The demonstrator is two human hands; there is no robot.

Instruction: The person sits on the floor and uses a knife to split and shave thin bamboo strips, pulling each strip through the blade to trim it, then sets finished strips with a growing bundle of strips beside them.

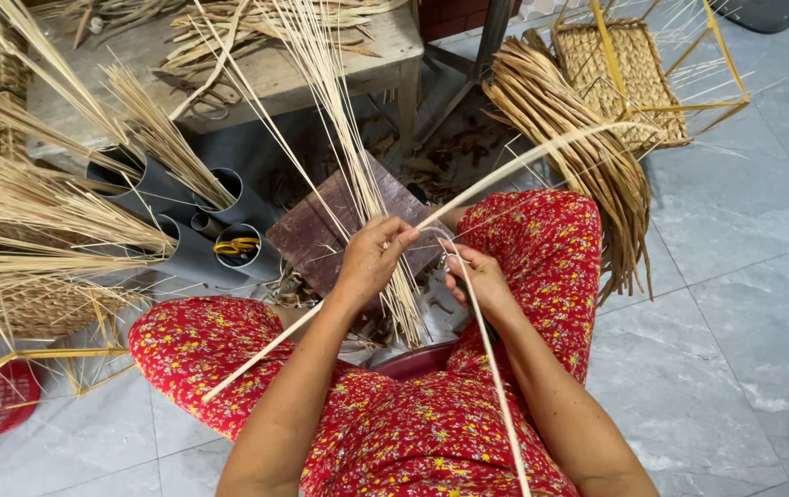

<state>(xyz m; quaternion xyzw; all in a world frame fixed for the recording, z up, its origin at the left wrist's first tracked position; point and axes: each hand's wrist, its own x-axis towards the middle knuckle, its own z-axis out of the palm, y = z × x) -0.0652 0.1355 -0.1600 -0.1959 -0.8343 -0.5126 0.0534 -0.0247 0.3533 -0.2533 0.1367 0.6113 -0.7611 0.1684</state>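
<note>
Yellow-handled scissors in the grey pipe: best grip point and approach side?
Take the scissors by the yellow handle loops, likely the only part within reach: they sit at the open mouth of the grey pipe, with the blades apparently down inside. The pipe lies tilted with its mouth facing the person, so come in from the mouth side and pull out along its axis. Both hands, left hand and right hand, hold reed strips.

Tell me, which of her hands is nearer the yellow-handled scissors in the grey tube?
Left. The left hand grips reed strips just right of the scissors; the right hand is farther right, beyond the left.
</note>
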